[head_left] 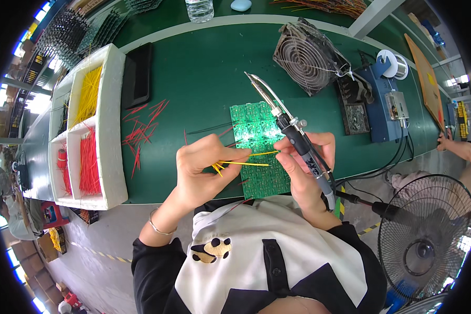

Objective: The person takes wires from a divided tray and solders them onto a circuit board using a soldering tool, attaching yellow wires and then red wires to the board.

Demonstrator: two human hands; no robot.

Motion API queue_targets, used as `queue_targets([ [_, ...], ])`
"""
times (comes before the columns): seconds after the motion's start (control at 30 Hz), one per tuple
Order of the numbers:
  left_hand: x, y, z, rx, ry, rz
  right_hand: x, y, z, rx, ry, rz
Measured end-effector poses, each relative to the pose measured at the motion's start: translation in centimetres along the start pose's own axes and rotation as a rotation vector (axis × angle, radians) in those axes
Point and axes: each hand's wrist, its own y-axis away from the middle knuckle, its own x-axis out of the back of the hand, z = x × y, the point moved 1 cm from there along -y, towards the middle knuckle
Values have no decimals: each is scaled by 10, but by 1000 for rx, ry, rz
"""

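In left hand (pixel 201 163), half-hidden wires (pixel 254 164).

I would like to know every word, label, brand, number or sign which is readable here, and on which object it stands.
Soldering iron: pale lettering along the handle; I do not copy it out.
White-and-black shirt: a line above the panda embroidery, too small to read.
Green circuit boards: any markings are too small.
Cardboard boxes, left background: any print is too blurred.
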Motion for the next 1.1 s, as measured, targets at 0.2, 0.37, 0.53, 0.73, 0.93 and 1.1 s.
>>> queue_targets([
  [0.2, -5, 2, 1, -31, -23, -4, -1, 3, -5, -6, -73, 5],
  [0.37, -6, 4, 2, -9, -41, 1, 4, -1, 2, -137, -271, -17],
  [0.53, -11, 8, 1, -8, -71, 15, 5, -1, 6, -228, -425, 14],
  [0.73, -10, 9, 3, -223, -353, 121, -1, -3, -3, -236, -273, 121],
  [0.93, -13, 11, 2, -403, -456, 172, -3, 2, 4, -212, -280, 83],
  [1.1, -13, 12, 2, -410, -457, 179, -1, 2, 3, -248, -325, 52],
])
